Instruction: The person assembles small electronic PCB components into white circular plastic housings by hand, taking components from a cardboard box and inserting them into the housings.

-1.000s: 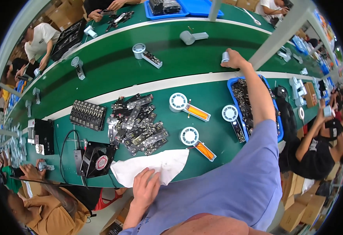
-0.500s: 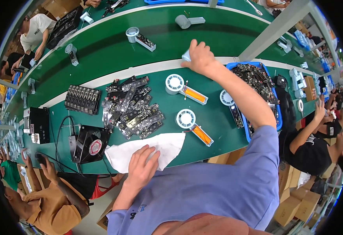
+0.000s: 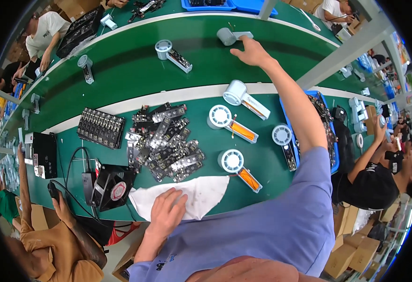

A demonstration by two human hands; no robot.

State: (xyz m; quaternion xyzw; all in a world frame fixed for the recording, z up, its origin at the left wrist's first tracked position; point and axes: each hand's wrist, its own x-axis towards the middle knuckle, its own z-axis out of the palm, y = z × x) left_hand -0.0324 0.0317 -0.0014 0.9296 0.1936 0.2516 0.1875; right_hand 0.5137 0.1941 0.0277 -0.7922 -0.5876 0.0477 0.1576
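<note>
My left hand (image 3: 166, 212) lies flat on a white cloth (image 3: 201, 192) at the near edge of the green bench (image 3: 262, 155). My right arm reaches far out over the green conveyor belt (image 3: 135, 80). There my right hand (image 3: 252, 52) has its fingers spread and touches the handle of a grey round-headed device (image 3: 228, 35); it grips nothing that I can see. A white round-headed device (image 3: 238, 93) lies on the white strip below that hand. Three more such devices with orange or dark handles (image 3: 221, 116) (image 3: 281, 135) (image 3: 232, 160) lie on the bench.
A heap of dark circuit boards (image 3: 163, 141), a black tray of parts (image 3: 100, 127) and a small fan (image 3: 112, 188) sit to my left. A blue bin (image 3: 330, 162) is under my right arm. Other people work at the right (image 3: 380, 178) and lower left (image 3: 51, 239).
My right hand has moved farther out across the belt, from the white strip to the grey device. A white device now lies on the strip. My left hand stays on the cloth.
</note>
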